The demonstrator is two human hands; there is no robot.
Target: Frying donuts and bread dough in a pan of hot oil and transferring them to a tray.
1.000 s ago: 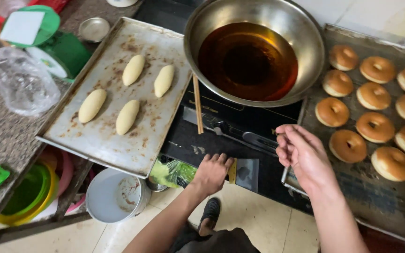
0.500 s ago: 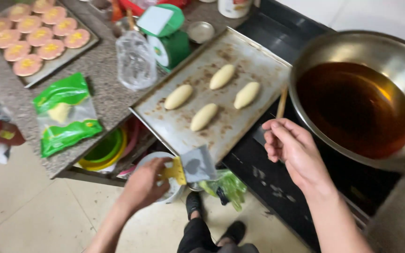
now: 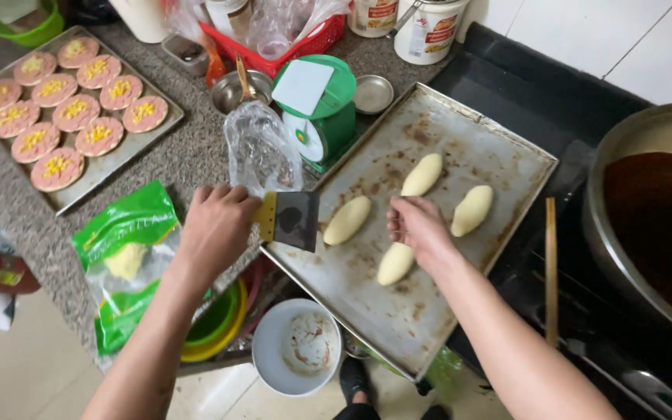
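Observation:
My left hand grips a metal scraper with a yellow handle, its blade over the near left edge of a greasy metal baking tray. On the tray lie several oblong pale dough pieces: one right beside the blade, one behind, one to the right. My right hand rests with curled fingers on the upper end of the nearest dough piece.
A big pan of dark oil sits at right, wooden chopsticks beside it. A green scale, a clear plastic bag, a green packet and a second tray of topped round buns stand left. A white bucket is below.
The view swung left off the oil pan and doughnut tray. My left hand rose from below the counter with the scraper to the tray's edge; my right hand moved onto a dough piece.

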